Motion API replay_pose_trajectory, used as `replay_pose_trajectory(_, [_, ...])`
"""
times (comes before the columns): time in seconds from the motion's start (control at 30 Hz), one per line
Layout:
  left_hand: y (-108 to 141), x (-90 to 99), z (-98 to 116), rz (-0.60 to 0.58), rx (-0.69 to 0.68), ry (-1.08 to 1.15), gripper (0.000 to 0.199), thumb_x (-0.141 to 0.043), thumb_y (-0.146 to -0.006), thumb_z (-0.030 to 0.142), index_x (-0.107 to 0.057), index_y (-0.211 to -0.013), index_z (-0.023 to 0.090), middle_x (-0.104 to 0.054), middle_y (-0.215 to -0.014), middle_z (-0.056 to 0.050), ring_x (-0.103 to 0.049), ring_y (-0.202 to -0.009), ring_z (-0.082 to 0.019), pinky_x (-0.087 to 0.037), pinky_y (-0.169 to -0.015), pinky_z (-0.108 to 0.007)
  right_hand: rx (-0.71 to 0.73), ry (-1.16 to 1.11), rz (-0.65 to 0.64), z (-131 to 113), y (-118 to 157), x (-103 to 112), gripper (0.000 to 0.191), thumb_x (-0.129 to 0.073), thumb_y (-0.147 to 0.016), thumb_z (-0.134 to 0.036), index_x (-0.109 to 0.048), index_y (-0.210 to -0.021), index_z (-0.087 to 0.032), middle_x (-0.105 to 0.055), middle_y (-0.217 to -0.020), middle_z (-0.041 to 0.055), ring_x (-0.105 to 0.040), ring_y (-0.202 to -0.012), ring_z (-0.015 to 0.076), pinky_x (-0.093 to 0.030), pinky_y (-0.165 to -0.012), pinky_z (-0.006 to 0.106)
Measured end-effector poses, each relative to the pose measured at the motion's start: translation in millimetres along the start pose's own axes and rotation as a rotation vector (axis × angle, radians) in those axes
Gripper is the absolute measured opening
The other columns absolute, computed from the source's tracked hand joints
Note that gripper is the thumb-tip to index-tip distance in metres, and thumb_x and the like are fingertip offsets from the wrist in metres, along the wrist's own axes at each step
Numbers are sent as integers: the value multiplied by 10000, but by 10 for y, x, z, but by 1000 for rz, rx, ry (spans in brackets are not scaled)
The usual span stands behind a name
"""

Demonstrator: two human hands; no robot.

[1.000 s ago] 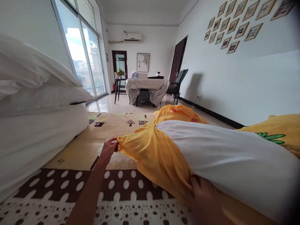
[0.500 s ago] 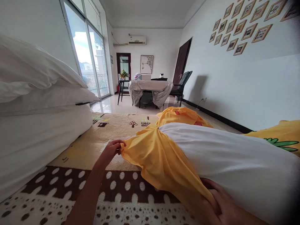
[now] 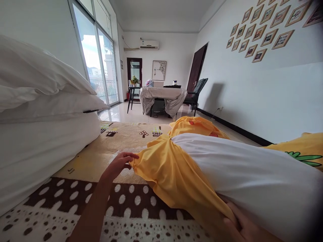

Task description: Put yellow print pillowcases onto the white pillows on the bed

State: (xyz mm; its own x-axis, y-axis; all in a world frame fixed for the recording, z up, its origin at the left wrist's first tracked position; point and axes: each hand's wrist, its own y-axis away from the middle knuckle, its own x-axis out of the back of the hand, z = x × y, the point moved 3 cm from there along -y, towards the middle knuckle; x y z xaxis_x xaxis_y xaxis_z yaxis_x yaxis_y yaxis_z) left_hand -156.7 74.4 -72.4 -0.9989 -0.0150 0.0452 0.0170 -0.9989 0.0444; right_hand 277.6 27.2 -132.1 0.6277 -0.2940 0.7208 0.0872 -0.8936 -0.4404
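A yellow pillowcase (image 3: 176,171) lies bunched and stretched along the near side of a white pillow (image 3: 237,158). At its left corner, my left hand (image 3: 123,162) pinches the cloth between thumb and fingers. My right hand (image 3: 239,220) grips the pillowcase's near edge at the lower right, against the pillow's side, and its fingertips are partly hidden by the fabric. More yellow fabric (image 3: 196,126) with small orange-red prints is gathered at the pillow's far end. Both rest on a patterned blanket (image 3: 126,137) in beige, brown and white.
Stacked white pillows (image 3: 45,134) rise on the left. Yellow cloth with a green leaf print (image 3: 302,151) lies at the right edge. Beyond the blanket stand a covered table (image 3: 164,92), a black chair (image 3: 196,92) and a plant (image 3: 134,80). Picture frames hang on the right wall.
My left hand's fingers have shifted slightly, reaching a little further over the pillowcase corner. My right hand has moved slightly lower along the edge. The camera view has tilted a little.
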Motion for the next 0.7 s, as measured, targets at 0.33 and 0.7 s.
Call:
replay_pose_trajectory(0.33, [30, -30, 34, 55, 58, -92, 268, -604, -595, 303, -698, -785, 139, -596, -754, -28, -497, -613, -110, -391, -514, -209, -104, -148, 179, -317, 78, -57, 367, -423, -767, -400, -654, -1023, -274, -703, -996, -8, -643, -914, 240, -507, -783, 282])
replay_pose_trajectory(0.7, [23, -66, 33, 80, 11, -92, 305, -552, -564, 294, -654, -790, 116, -542, -599, 14, -454, -509, -94, -311, -471, -210, -103, -246, 166, -356, 59, -47, 350, -455, -751, -405, -660, -994, -259, -698, -1006, 3, -634, -951, 247, -497, -824, 289])
